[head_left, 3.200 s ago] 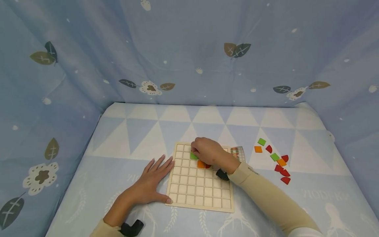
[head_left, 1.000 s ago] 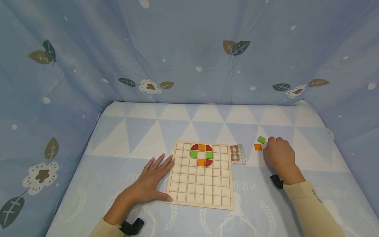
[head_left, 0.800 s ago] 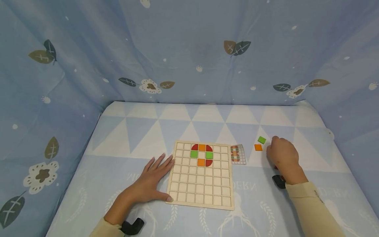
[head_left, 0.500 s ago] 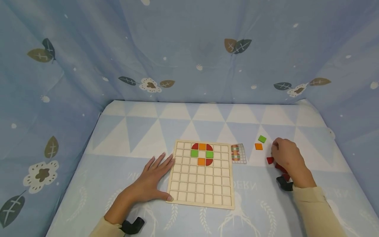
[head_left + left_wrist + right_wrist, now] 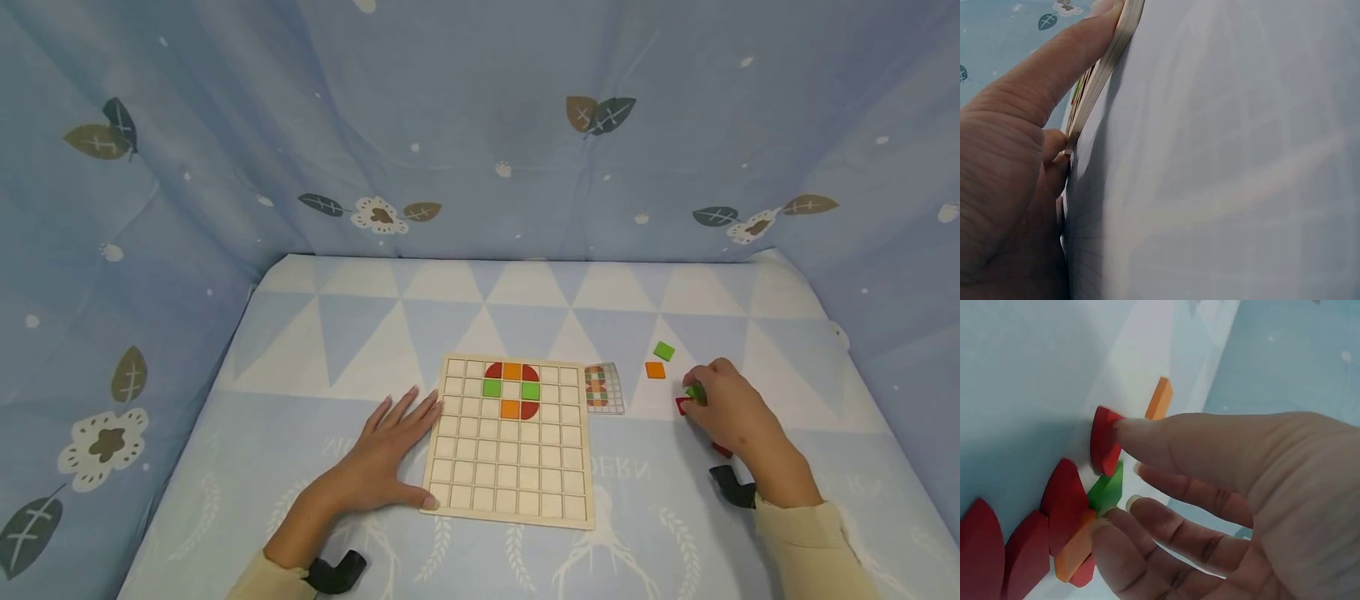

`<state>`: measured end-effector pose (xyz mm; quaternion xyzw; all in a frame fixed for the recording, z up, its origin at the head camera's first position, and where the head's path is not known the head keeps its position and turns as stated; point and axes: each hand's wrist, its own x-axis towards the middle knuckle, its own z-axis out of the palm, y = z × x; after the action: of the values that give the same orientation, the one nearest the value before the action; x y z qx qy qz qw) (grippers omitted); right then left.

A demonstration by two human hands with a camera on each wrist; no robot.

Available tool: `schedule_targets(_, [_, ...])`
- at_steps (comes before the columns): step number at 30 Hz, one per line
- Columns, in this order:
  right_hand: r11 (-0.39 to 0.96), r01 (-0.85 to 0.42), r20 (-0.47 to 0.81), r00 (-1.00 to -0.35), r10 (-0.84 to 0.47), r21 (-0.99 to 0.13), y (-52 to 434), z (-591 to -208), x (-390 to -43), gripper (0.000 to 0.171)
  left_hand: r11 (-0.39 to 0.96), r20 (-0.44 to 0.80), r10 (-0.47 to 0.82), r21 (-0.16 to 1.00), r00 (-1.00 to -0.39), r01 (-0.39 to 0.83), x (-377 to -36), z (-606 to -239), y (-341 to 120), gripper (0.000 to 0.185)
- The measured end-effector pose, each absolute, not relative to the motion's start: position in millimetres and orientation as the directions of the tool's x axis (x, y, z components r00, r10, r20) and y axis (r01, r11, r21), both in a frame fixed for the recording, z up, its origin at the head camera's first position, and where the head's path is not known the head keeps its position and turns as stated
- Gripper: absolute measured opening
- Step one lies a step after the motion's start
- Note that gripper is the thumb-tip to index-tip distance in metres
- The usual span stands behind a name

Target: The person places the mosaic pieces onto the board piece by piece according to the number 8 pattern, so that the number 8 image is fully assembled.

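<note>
My left hand (image 5: 382,467) rests spread at the left edge of a wooden grid board (image 5: 506,475), its thumb on the near-left corner. Several red, orange and green tiles fill a ring of cells near the board's far side. Over the loose pieces at the right, my right hand (image 5: 738,417) is loosely bent, thumb and fingers apart. In the right wrist view its thumb tip touches or overlaps a red quarter-round tile (image 5: 1104,447). A green square tile (image 5: 1107,487) lies just beyond, close to the fingertips; an orange tile (image 5: 1074,550) and more red tiles (image 5: 1063,503) lie beside it.
A pattern card (image 5: 604,388) lies against the board's right edge. Between card and right hand are a separate green tile (image 5: 663,351) and an orange tile (image 5: 656,370). Blue cloth (image 5: 480,133) walls the table (image 5: 247,467) at back and sides.
My right hand has left the board, where a red tile now shows at the ring's far-left corner, and moved right to the loose tiles. Its fingers have since spread. My left hand stays put.
</note>
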<state>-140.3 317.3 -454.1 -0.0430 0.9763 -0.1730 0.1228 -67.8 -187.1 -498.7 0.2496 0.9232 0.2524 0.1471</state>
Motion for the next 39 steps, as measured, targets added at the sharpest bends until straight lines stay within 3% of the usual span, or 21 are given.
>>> schedule_targets(7, [0.94,-0.078,-0.185,-0.972,-0.146,-0.332,312,-455,-132,0.012,0.743,-0.146,0.538,0.548,-0.83,0.385,-68,-499,-187,0.13])
schedule_targets(14, [0.946,-0.059,-0.185,-0.975,-0.123,-0.32,304,-456,-129,0.02,0.736,-0.132,0.538,0.555,-0.833,0.387,-67,-500,-189,0.13])
schedule_targets(21, [0.955,-0.012,-0.222,-0.972,-0.081,-0.296,298,-454,-132,0.01,0.745,-0.154,0.536,0.548,-0.83,0.379,-67,-499,-188,0.13])
schedule_targets(29, [0.954,-0.021,-0.138,-0.988,-0.065,-0.3,298,-459,-128,0.006,0.741,-0.147,0.537,0.553,-0.83,0.381,-67,-497,-186,0.13])
schedule_targets(39, [0.901,-0.077,-0.067,-0.991,-0.116,-0.427,306,-464,-123,0.016,0.745,-0.148,0.542,0.54,-0.827,0.391,-69,-501,-187,0.13])
